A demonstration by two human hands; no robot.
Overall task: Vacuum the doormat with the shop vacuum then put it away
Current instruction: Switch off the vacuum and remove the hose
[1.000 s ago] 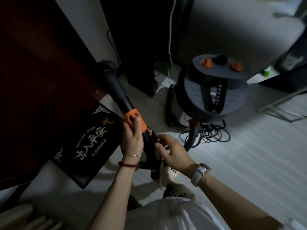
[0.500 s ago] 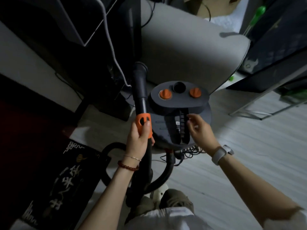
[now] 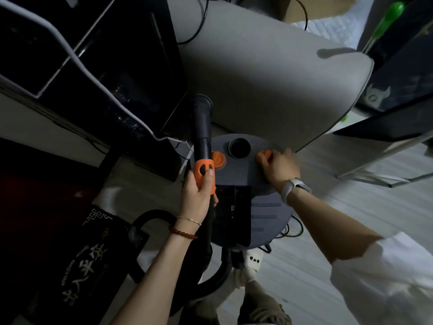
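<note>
Right hand [image 3: 278, 165] now on orange knob [image 3: 264, 155]

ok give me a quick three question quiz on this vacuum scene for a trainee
1. True or false: the left hand grips the vacuum wand at its orange collar.
2. What does the right hand touch on top of the shop vacuum?
A. the open round port
B. the right orange knob
C. the power cord
3. Fill in: the doormat lies on the floor to the ____ of the vacuum in the head view.

Key
1. True.
2. B: the fingers are on the right orange knob; the open port and the left orange knob are untouched.
3. left.
</note>
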